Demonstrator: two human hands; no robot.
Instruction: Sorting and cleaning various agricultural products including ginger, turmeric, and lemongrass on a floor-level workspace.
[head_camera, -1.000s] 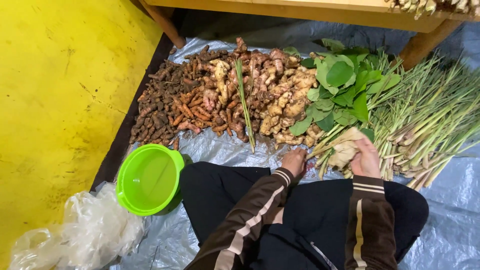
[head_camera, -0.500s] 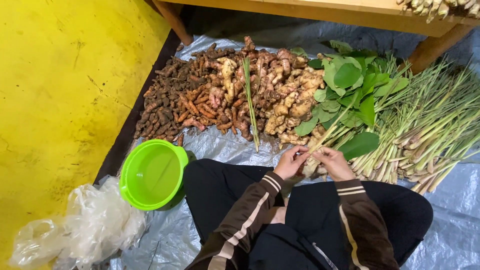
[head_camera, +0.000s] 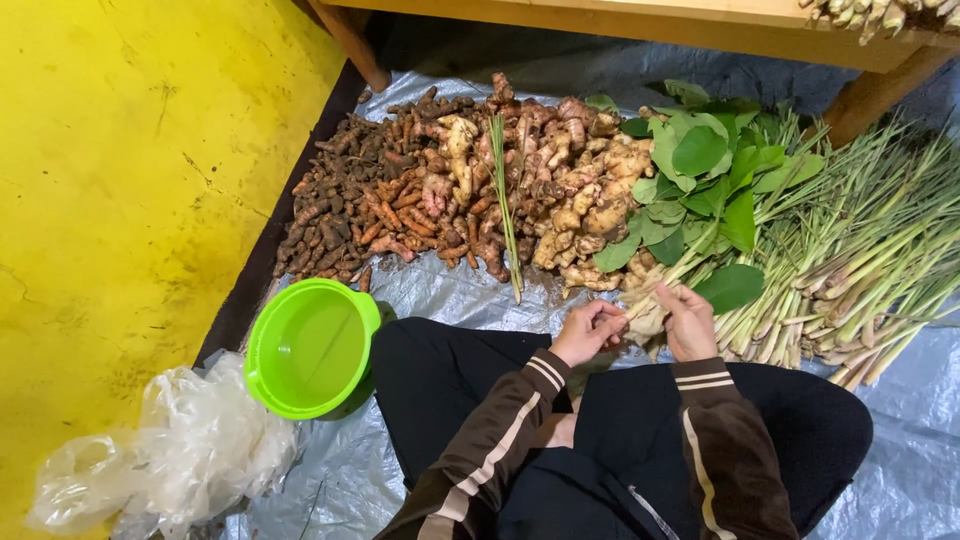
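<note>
Ginger piece (head_camera: 648, 318) sat pinched between fingers of left hand (head_camera: 590, 332) and right hand (head_camera: 690, 322), both closed narrow on it, just below root pile (head_camera: 480, 190); likely cleaning step, next needing careful peel grip.

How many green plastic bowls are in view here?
1. The green bowl sits on the grey tarp beside the person's left knee, between the clear plastic bags and the root pile. More could be hidden under the produce.
</note>
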